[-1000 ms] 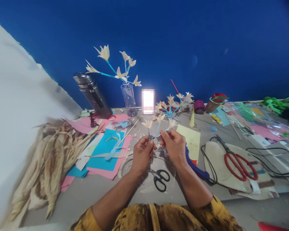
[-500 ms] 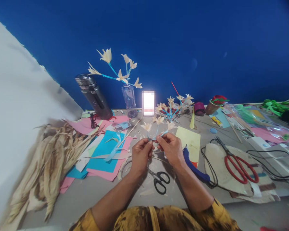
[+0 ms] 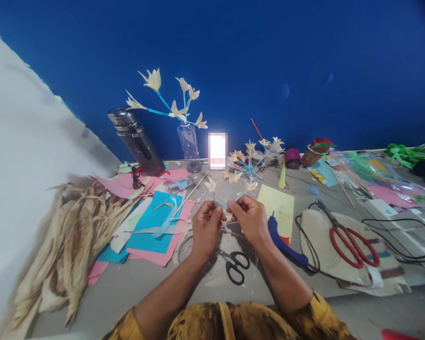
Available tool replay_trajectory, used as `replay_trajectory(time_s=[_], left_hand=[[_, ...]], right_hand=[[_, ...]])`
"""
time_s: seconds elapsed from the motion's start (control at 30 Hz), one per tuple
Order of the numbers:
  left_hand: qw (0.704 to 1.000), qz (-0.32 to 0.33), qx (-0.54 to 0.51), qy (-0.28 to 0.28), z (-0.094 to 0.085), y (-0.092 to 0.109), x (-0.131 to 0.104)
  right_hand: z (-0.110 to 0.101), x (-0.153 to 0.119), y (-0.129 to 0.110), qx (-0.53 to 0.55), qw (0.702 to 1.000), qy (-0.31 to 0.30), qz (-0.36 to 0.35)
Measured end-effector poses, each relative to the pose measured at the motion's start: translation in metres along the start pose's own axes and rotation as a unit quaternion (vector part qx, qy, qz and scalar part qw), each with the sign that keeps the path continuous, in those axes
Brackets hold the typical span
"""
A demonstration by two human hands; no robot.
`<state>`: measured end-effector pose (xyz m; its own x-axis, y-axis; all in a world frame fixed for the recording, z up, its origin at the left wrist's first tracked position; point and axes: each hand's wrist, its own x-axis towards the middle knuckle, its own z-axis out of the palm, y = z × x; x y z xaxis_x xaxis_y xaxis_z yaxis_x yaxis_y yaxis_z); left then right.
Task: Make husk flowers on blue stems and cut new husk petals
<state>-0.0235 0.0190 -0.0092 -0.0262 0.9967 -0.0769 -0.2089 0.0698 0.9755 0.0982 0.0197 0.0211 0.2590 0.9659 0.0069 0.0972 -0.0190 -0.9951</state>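
Observation:
Both hands meet over the middle of the table around a small branch of cream artificial flowers (image 3: 233, 177) on pale blue wrapped stems. My left hand (image 3: 207, 226) is closed, pinching the stem below the left bloom. With thumb and fingertips together, my right hand (image 3: 250, 217) grips the stem on the right side. The exact join between the stems is partly hidden by the fingers. Under the hands, black-handled scissors (image 3: 236, 264) lie on the table among scraps. Just beyond the blooms lies a bunch of similar cream flowers (image 3: 251, 160) with blue stems.
Dried husks (image 3: 74, 245) and coloured paper sheets (image 3: 150, 236) spread over the left. A blue glue gun (image 3: 285, 248) and red-handled scissors (image 3: 354, 243) lie on the right. Behind stand a dark flask (image 3: 138, 141), a clear bottle (image 3: 189, 148) holding flowers and a bright blurred rectangle (image 3: 217, 151).
The left bloom has tilted a little further left, and the gap between the stems looks wider. Both hands keep their pinch; the whole view has shifted slightly.

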Motion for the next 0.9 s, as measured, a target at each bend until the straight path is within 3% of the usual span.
replay_trajectory(time_s=[0.17,0.3,0.4,0.5,0.6,0.73,0.9], left_hand=[[1.000,-0.012,-0.011,0.001,-0.001,0.002,0.002],[0.994,-0.067,-0.074,-0.047,-0.002,0.005,0.004],[0.988,-0.081,-0.101,-0.082,-0.003,0.007,0.004],[0.989,-0.058,-0.102,-0.095,-0.002,0.007,0.002],[0.996,-0.001,-0.034,-0.081,-0.003,0.007,0.000],[0.989,0.093,0.095,-0.071,-0.006,0.006,0.000],[0.984,0.115,0.130,-0.043,-0.006,0.004,-0.001]], right_hand=[[0.000,0.000,0.005,0.019,1.000,-0.007,-0.013],[-0.002,0.003,0.013,0.059,0.998,-0.023,-0.009],[-0.002,0.006,0.016,0.157,0.987,-0.033,0.026],[-0.002,0.008,0.014,0.286,0.950,-0.059,0.111],[-0.002,0.008,0.011,0.343,0.922,-0.082,0.161],[-0.004,0.008,0.010,0.319,0.937,-0.052,0.135],[-0.011,0.007,0.014,0.279,0.954,-0.054,0.091]])
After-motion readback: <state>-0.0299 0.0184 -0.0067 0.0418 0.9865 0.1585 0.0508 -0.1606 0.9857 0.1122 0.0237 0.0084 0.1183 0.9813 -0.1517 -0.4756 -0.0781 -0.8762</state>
